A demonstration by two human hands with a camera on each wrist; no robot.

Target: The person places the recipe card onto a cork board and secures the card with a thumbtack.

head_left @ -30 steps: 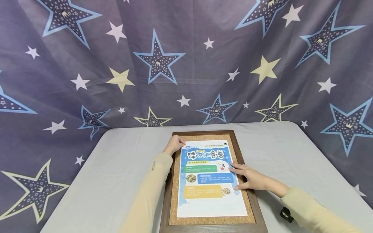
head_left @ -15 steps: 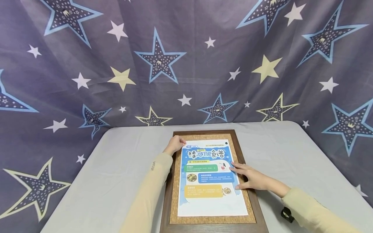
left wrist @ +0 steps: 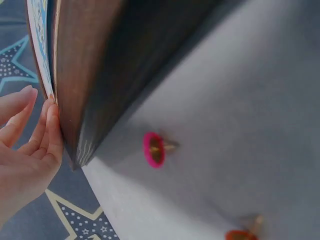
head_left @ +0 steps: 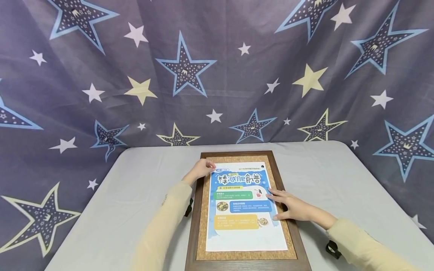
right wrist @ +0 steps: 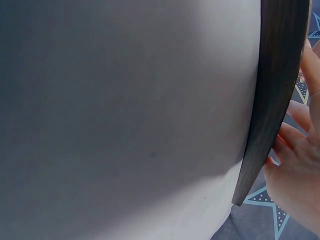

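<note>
Poster, right fingers spread on its edge, left fingers at corner, grip unclear

Head view evenly bright; wrist views dimmer, softly shadowed.

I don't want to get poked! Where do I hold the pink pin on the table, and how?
Pinch the pink pin by the rim of its round head, coming from the left in the left wrist view. It seems tipped over on the grey cloth beside the wooden frame, head left and metal point right, so you should stay clear of the sharp end.
</note>
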